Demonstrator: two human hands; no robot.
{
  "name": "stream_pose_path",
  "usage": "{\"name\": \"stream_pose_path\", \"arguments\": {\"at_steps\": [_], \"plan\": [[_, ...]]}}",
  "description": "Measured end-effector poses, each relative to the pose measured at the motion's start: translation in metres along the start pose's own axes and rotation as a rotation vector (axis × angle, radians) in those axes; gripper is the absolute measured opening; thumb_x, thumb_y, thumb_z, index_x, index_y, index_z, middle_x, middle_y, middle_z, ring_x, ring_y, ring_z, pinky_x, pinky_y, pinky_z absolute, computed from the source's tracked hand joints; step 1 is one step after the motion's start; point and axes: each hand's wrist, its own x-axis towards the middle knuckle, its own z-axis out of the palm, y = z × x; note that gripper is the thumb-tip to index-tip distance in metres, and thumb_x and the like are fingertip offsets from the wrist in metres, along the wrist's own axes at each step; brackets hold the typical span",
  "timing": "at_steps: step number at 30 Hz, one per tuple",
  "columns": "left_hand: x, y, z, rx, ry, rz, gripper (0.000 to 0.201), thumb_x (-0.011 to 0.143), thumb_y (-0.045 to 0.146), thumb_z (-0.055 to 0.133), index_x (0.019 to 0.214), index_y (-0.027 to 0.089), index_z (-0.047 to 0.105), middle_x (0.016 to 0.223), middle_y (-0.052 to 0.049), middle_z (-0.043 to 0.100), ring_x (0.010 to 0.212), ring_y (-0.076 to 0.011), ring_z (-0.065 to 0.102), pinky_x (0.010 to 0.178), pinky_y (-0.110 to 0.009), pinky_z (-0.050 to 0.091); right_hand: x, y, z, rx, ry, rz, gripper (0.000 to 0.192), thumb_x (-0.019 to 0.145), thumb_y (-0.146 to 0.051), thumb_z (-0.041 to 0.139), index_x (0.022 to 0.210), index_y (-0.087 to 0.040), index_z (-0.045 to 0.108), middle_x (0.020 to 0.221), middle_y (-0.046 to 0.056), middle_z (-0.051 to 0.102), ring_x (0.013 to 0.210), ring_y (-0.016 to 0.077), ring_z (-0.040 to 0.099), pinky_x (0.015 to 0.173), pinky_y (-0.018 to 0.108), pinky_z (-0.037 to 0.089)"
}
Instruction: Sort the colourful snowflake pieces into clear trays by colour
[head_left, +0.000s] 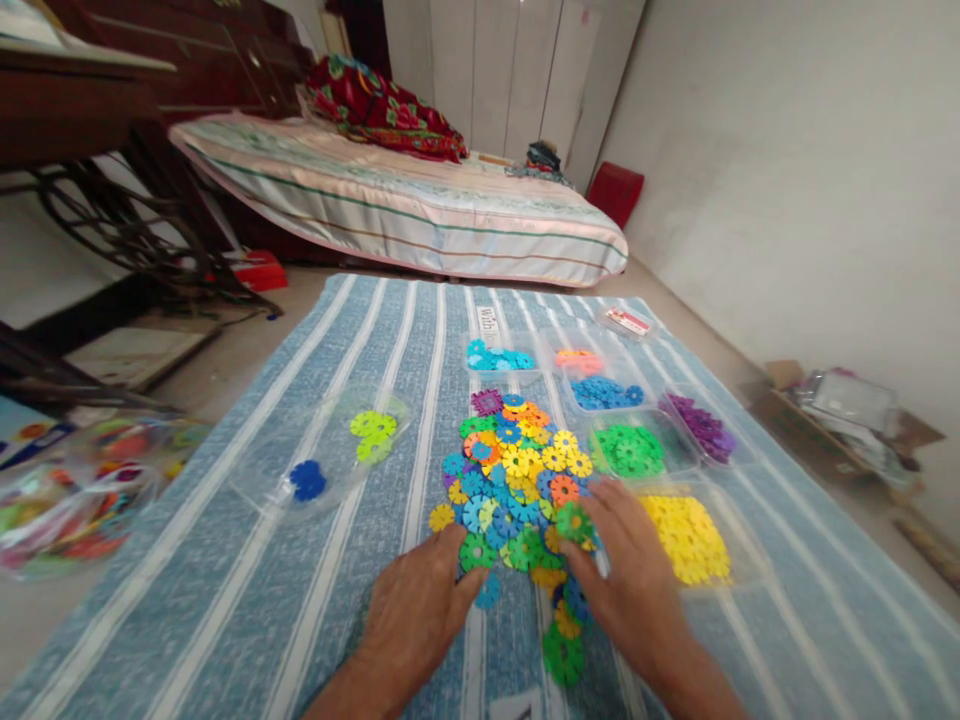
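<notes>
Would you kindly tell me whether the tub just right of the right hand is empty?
Not empty: yellow pieces lie inside the tub, leaving its right side bare.

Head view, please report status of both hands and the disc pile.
Left hand open, at near-left edge of disc pile. Right hand at green notched disc, grip unclear. Pile spread, colours mixed. Clear tub of yellow discs beside right hand.

The left grip (pixel 431 575), toward seven o'clock, and the right grip (pixel 615 550), toward five, are ungloved human hands; the wrists (pixel 390 655) and visible forearms (pixel 709 690) are bare too.
</notes>
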Motion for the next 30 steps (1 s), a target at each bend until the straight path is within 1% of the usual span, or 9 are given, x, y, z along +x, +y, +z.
{"name": "stream_pose_path", "arguments": {"at_steps": [3,5,7,11,14,18,22,26,30], "plan": [[0.001,0.002,-0.004,-0.005,-0.028,-0.039,0.013,0.083,0.032,0.045,0.089,0.021,0.050,0.083,-0.003,0.067,0.083,-0.0216,0.064,0.067,-0.029,0.040,0.022,0.026,-0.013,-0.143,0.152,0.083,0.043,0.085,-0.029,0.057,0.125,-0.016,0.049,0.120,0.016,0.057,0.121,0.0315,0.047,0.096,0.056,0.043],[0.002,0.004,-0.007,-0.025,-0.039,-0.053,0.009,0.081,0.031,0.046,0.084,0.022,0.047,0.075,0.000,0.064,0.077,-0.0193,0.063,0.062,-0.026,0.037,0.027,0.031,-0.015,-0.163,0.175,0.117,0.045,0.085,-0.030,0.057,0.127,-0.016,0.048,0.121,0.017,0.056,0.120,0.0320,0.047,0.096,0.056,0.043],[0.002,0.005,-0.009,-0.064,-0.037,-0.063,0.007,0.079,0.029,0.048,0.081,0.023,0.045,0.070,0.002,0.061,0.071,-0.0175,0.061,0.060,-0.025,0.034,0.022,0.023,-0.011,-0.086,0.129,0.095,0.039,0.086,-0.027,0.056,0.123,-0.018,0.052,0.120,0.015,0.058,0.117,0.0294,0.051,0.095,0.053,0.046],[0.002,0.004,-0.007,-0.201,-0.031,-0.035,0.008,0.075,0.024,0.050,0.074,0.022,0.042,0.062,0.005,0.053,0.064,-0.0141,0.055,0.057,-0.023,0.031,-0.002,-0.015,0.007,0.146,-0.024,0.016,0.027,0.084,-0.018,0.054,0.111,-0.019,0.060,0.113,0.011,0.063,0.111,0.0237,0.057,0.092,0.044,0.051],[0.002,0.001,-0.002,-0.327,-0.027,0.019,0.011,0.074,0.024,0.050,0.068,0.021,0.042,0.057,0.006,0.047,0.059,-0.0121,0.050,0.056,-0.022,0.029,-0.011,-0.039,0.018,0.216,-0.102,0.010,0.027,0.084,-0.015,0.052,0.110,-0.019,0.060,0.111,0.011,0.063,0.110,0.0239,0.057,0.091,0.044,0.052],[0.001,0.000,0.001,-0.500,-0.077,0.087,0.013,0.073,0.024,0.050,0.064,0.020,0.041,0.054,0.007,0.042,0.054,-0.0103,0.044,0.054,-0.022,0.028,-0.010,-0.051,0.022,0.224,-0.225,-0.019,0.028,0.084,-0.013,0.051,0.110,-0.019,0.060,0.117,0.012,0.060,0.118,0.0263,0.051,0.094,0.048,0.049],[-0.001,0.000,-0.001,-0.593,-0.134,0.169,0.010,0.073,0.023,0.051,0.066,0.020,0.044,0.055,0.008,0.043,0.054,-0.0092,0.043,0.054,-0.022,0.029,-0.006,-0.054,0.022,0.273,-0.271,-0.028,0.021,0.083,-0.010,0.049,0.094,-0.019,0.064,0.112,0.010,0.061,0.117,0.0243,0.051,0.095,0.046,0.048],[-0.002,-0.001,-0.005,-0.572,-0.137,0.166,0.009,0.074,0.027,0.050,0.070,0.020,0.048,0.056,0.007,0.045,0.056,-0.0098,0.045,0.056,-0.022,0.032,0.003,-0.037,0.012,0.288,-0.237,-0.059,0.015,0.085,-0.012,0.050,0.085,-0.020,0.063,0.108,0.008,0.063,0.113,0.0209,0.054,0.095,0.041,0.049],[-0.001,-0.003,-0.011,-0.373,-0.095,0.145,0.009,0.076,0.028,0.048,0.072,0.020,0.051,0.058,0.005,0.048,0.059,-0.0115,0.047,0.058,-0.023,0.033,0.023,0.008,-0.012,0.051,0.033,0.019,0.010,0.086,-0.020,0.054,0.091,-0.019,0.062,0.105,0.010,0.064,0.108,0.0230,0.057,0.094,0.046,0.048]]}}
